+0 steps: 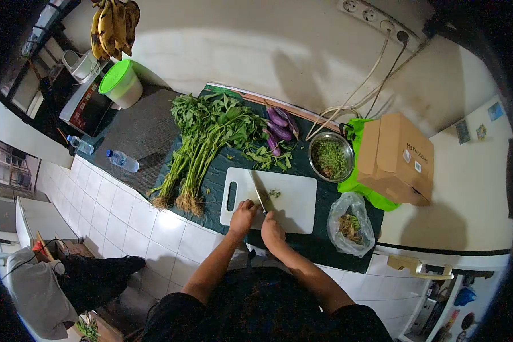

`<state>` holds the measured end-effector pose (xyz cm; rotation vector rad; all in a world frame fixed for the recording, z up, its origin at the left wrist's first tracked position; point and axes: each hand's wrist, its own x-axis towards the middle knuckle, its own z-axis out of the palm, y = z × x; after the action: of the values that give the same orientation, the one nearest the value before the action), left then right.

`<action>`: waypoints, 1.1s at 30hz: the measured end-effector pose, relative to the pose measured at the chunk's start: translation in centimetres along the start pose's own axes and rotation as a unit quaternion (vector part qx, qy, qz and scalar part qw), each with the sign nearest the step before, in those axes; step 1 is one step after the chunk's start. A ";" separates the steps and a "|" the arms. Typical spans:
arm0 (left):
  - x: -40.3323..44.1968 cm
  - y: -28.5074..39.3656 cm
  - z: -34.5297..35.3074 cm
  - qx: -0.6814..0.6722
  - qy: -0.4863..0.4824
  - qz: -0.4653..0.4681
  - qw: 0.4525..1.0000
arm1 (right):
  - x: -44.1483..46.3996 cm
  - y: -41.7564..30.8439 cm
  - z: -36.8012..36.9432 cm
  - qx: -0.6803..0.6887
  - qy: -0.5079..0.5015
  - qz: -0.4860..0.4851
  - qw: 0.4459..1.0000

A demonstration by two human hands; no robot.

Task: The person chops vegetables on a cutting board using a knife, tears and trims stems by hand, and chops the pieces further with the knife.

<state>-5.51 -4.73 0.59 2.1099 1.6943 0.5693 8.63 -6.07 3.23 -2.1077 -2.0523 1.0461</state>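
Observation:
My right hand (273, 230) is wrapped round the handle of a kitchen knife (259, 189), its blade pointing away from me across a white cutting board (299, 199). Close to the blade's left side, my left hand (244, 218) is closed with curled fingers over the board; whatever they hold is hidden. A small heap of chopped greens (275, 194) lies right of the blade. Beyond the board are several purple eggplants (279, 126) and some loose green leaves (271, 157). Long leafy greens with roots (208, 137) are piled to the left.
On the right stand a metal bowl of chopped greens (332, 157), a plastic bag of scraps (350, 225) and a cardboard box (396, 157). Water bottles (122, 161) and a green-lidded tub (121, 85) are at left. Bananas (114, 28) hang above. Another person (45, 290) is at lower left.

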 end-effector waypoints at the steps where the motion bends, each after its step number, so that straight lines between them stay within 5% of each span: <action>1: 0.0 -0.1 0.1 0.003 0.004 0.003 1.000 | 0.3 -0.4 -0.6 0.001 -0.033 0.020 0.999; 33: 0.0 -0.7 0.6 0.039 0.020 0.020 0.999 | 1.7 -0.2 -0.3 0.003 0.028 -0.032 0.999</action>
<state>-5.72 -4.63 -0.29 2.2053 1.7256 0.5687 8.45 -4.41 2.75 -2.0299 -2.0734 0.9720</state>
